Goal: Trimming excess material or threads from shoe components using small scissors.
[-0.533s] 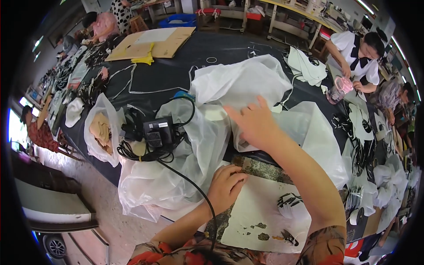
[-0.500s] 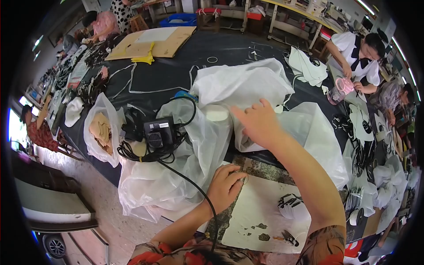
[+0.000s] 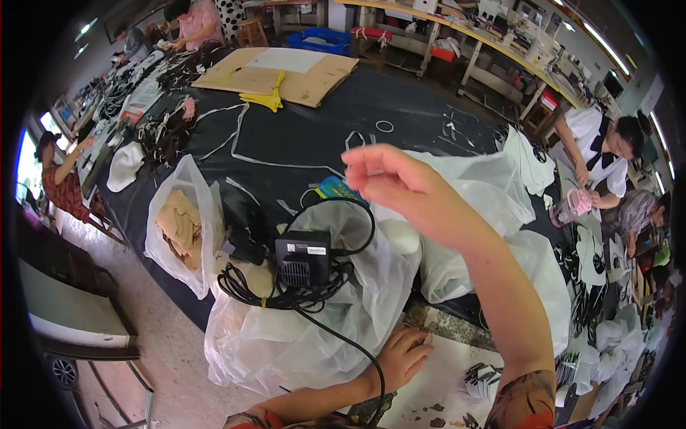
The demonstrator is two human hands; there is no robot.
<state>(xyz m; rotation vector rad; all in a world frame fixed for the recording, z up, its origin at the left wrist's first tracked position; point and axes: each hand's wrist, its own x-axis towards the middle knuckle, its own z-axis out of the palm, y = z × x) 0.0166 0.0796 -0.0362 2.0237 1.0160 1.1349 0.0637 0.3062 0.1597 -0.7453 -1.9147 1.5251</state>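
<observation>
My right hand (image 3: 396,179) is raised over the far side of the plastic bags, fingers loosely bent and a little apart, with nothing in it. Just left of its fingertips lies a small blue and yellow item (image 3: 337,189); I cannot make out its kind. Below the wrist, a rounded white piece (image 3: 401,237) rests in the near clear plastic bag (image 3: 343,329). My left hand (image 3: 404,354) lies on the edge of a white board (image 3: 446,375), fingers spread and empty. A black box with vents (image 3: 303,259) and its coiled black cable (image 3: 243,289) sit on the near bag.
A bag of tan pieces (image 3: 179,222) stands at the left. White bags (image 3: 486,186) fill the right-centre of the black-covered table (image 3: 314,129). Cardboard (image 3: 314,75) with yellow pieces (image 3: 268,96) lies far off. A co-worker (image 3: 597,150) handles a pink-lidded jar (image 3: 572,205). Small white pieces (image 3: 484,380) lie on the board.
The view has swung left, so the scene sits further right and lower. My right hand has moved left and away, from the white bags toward the blue item. The left hand stays on the board.
</observation>
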